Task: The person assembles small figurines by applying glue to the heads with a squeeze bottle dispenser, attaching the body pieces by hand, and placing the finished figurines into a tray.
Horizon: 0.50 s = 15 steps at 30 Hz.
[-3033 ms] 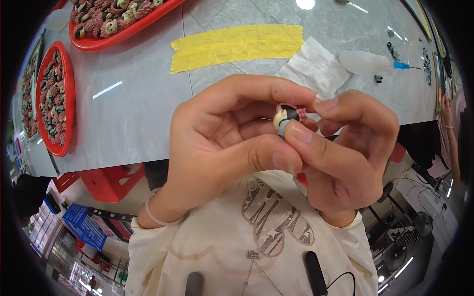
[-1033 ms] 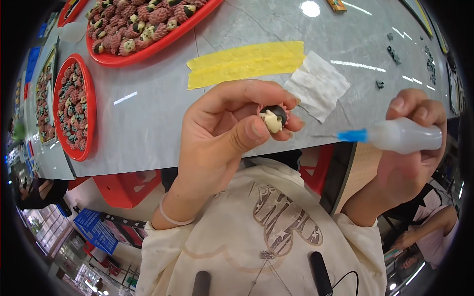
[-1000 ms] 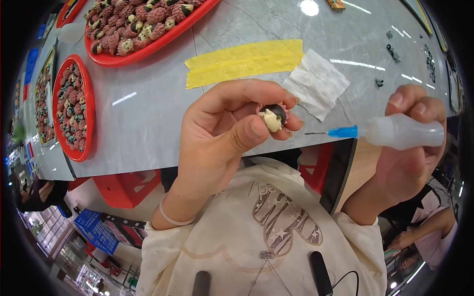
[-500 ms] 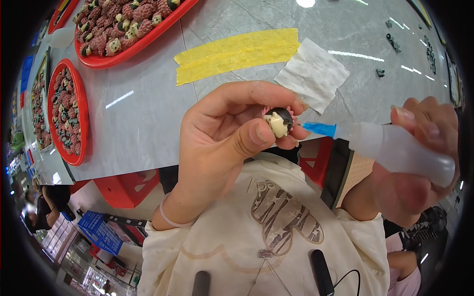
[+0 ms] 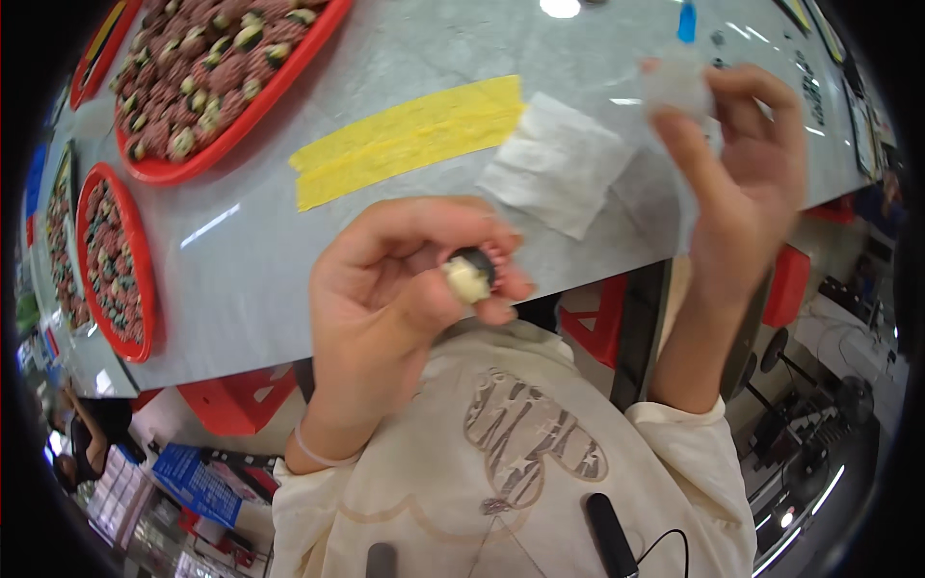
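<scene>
Now lifted well up and away from the left hand, where half a second ago the right hand held the squeeze bottle level, blue nozzle touching the small piece. Bottle upended, nozzle pointing toward the top of the view, blurred, so probably a soft translucent plastic one. Right fingers curled around its body, thumb pressed on the near side.

Small dark-and-cream piece pinched between left thumb tip and fingertips, other fingers curved loosely above it, in front of the chest, just off the table edge. Rounded, dark shell behind, pale cream flesh facing the camera; too small for more.

Beyond the hands, on the grey table: yellow strip, folded white tissue just beside it, large red tray of similar reddish and dark pieces at upper left, smaller red tray further left.
</scene>
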Available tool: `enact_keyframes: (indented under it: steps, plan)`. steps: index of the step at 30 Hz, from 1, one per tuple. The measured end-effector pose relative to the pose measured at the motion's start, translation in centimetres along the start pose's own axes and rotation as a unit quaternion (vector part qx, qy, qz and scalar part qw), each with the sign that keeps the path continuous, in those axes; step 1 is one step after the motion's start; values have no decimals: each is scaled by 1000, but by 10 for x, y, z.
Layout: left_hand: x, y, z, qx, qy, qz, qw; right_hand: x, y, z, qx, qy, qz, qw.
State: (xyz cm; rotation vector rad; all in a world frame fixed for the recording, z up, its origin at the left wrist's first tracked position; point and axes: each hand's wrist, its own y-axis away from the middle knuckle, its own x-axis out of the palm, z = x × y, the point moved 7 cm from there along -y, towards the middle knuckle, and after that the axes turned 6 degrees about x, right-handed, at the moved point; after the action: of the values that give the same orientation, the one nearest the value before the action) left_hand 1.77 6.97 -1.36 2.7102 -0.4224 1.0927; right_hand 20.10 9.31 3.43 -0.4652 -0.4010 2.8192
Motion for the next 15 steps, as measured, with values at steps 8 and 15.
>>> enact_keyframes:
  steps: [8, 15]
  plan:
    - [-10, 1, -12, 41, -62, -32, 997, -33, -3, -4, -7, 236, 2, 972]
    - [-13, -2, -13, 44, -58, -45, 996, -39, 9, -27, 53, 279, 42, 958]
